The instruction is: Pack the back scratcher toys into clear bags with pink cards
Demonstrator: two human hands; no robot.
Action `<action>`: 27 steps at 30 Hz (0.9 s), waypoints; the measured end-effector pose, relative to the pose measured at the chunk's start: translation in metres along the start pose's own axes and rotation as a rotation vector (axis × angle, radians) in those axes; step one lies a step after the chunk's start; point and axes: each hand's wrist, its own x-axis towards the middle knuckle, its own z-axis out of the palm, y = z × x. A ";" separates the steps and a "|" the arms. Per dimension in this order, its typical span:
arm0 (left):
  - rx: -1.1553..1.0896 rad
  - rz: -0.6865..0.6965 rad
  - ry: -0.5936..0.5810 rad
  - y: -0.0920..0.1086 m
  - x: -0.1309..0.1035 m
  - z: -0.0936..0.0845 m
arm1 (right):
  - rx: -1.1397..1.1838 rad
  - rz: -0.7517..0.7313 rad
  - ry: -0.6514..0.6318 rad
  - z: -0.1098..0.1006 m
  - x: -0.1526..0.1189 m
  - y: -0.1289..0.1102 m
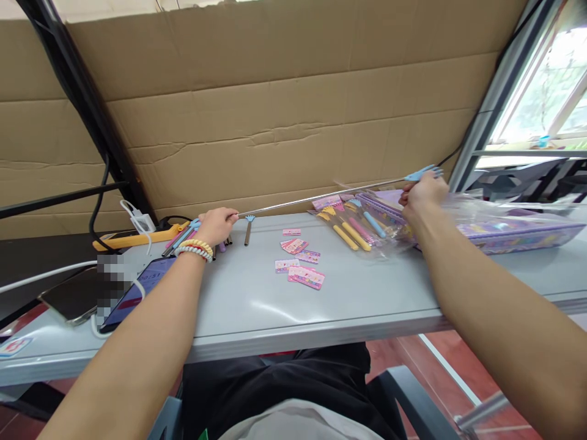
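A telescopic back scratcher (321, 196) is pulled out long across the desk, its thin metal rod rising slightly to the right. My left hand (216, 226) is closed in a pinch on its left end. Around the other end, just below the blue hand-shaped head, my right hand (426, 192) is closed. Several retracted back scratchers (183, 237) lie beside and partly behind my left hand. A short one with a blue head (248, 231) rests alone to its right. Yellow, pink and blue ones (351, 232) lie in clear plastic near my right hand.
Small pink and purple cards (308, 277) lie on the grey desk (367, 299). At the right is a purple box (518, 235) in clear plastic. A lit phone (153, 278), a dark phone (80, 296) and a white charger (143, 221) are at the left. Cardboard (298, 122) stands behind.
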 end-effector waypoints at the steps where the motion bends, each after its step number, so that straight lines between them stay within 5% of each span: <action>1: -0.018 0.049 -0.005 0.009 -0.001 0.001 | -0.025 -0.007 -0.054 0.007 -0.010 0.004; 4: -0.035 0.193 0.009 0.044 -0.009 0.005 | -0.112 0.010 -0.345 0.031 -0.054 0.022; 5: -0.022 0.211 0.023 0.055 -0.012 0.006 | -0.152 0.027 -0.502 0.038 -0.072 0.029; 7: 0.010 0.265 0.018 0.072 -0.018 0.008 | -0.328 -0.024 -1.050 0.047 -0.103 0.041; 9: 0.025 0.315 -0.006 0.080 -0.022 0.010 | -0.410 -0.062 -1.222 0.051 -0.124 0.049; 19: 0.069 0.274 0.072 0.096 -0.034 0.008 | -0.440 -0.290 -1.291 0.044 -0.121 0.051; 27: 0.071 0.309 0.002 0.091 -0.030 0.006 | -0.649 -0.532 -1.241 0.045 -0.122 0.049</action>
